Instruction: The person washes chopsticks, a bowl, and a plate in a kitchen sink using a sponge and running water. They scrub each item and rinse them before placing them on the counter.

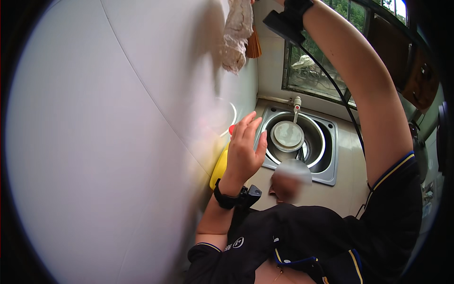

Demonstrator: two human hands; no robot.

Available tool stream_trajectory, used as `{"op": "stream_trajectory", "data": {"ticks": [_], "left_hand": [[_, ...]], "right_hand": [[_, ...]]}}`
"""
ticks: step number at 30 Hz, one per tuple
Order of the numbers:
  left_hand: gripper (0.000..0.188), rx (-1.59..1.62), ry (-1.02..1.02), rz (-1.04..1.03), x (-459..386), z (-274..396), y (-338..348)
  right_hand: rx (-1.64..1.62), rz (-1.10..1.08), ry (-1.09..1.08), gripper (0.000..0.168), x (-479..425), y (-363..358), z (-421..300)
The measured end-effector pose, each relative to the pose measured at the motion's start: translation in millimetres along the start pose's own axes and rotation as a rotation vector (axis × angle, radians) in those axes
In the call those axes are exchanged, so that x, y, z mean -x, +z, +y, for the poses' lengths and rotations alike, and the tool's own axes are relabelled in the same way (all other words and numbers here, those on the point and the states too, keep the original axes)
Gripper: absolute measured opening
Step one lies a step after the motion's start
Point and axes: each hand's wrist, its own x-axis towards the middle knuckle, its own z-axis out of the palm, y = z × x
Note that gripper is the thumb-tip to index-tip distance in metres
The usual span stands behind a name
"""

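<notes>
At the upper edge of the head view, my right hand (279, 1) is almost wholly cut off; my arm reaches up there, with a black device strapped at the wrist. A crumpled, pale brownish cloth (237, 39) hangs beside it against the wall, and what holds the cloth's top is hidden. Lower down, my left hand (245, 147) is raised with its fingers apart and nothing in it, between the wall and the sink. Partly behind this hand stands a yellow container (220, 167), with a red cap (231, 129) by it.
A steel sink (332, 167) is set in the counter (349, 149), under a tap (297, 106). Inside the sink is a round dish or lid (288, 134). A light wall (117, 142) runs close along the left. An orange-brown brush (254, 44) hangs near a window (319, 81).
</notes>
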Motion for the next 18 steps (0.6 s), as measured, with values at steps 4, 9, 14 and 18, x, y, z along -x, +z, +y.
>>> {"op": "stream_trajectory", "data": {"ticks": [4,9,14,18], "left_hand": [[0.029,-0.064,-0.029,-0.029,7,-7,0],[0.031,0.02,-0.007,-0.121,5,4,42],[0.03,0.001,-0.045,-0.274,15,19,95],[0.032,-0.009,-0.064,-0.392,24,9,148]], "right_hand": [[-0.316,-0.61,0.283,0.018,71,42,-27],[-0.328,-0.498,0.186,0.013,208,67,-32],[-0.366,-0.588,0.42,0.018,332,76,-33],[-0.315,-0.56,0.696,0.016,418,78,-23]]}}
